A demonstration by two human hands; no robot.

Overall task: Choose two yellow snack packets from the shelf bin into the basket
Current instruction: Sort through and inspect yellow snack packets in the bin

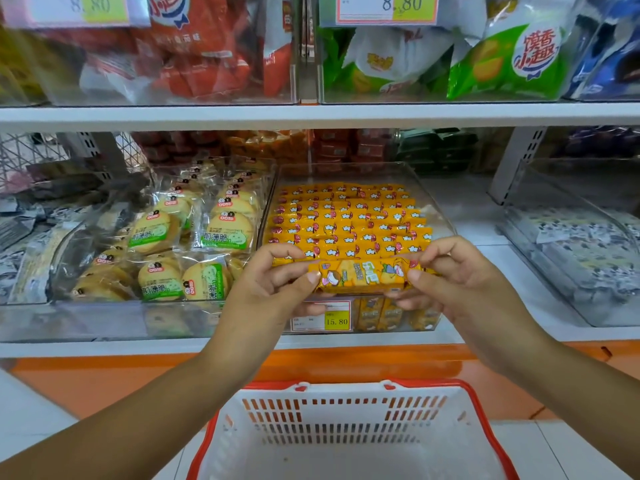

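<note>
Packet: I see one yellow packet (363, 275) held in the air. Its long axis runs left to right, about level, and its printed face is turned toward me.
Packet place: it sits at the near wall of the bin (446, 216), above the price tag (322, 317), farther off than the basket (346, 388) and higher.
Left hand: my view shows the left hand (273, 282) at the packet's left end, its fingers (304, 277) curled and pinching that end between thumb and fingertips.
Right hand: the right hand (446, 275) does the same at the right end, with its fingers (415, 276) bent and closed on the wrapper.
Bin: clear plastic on the white shelf (485, 216). It holds rows of matching yellow packets, which also lie with their long axes left to right.
Basket: white with a red rim, nearest to me, below both forearms.
Left of bin: a clear bin of round biscuits (207, 237) in green-labelled wrappers.
</note>
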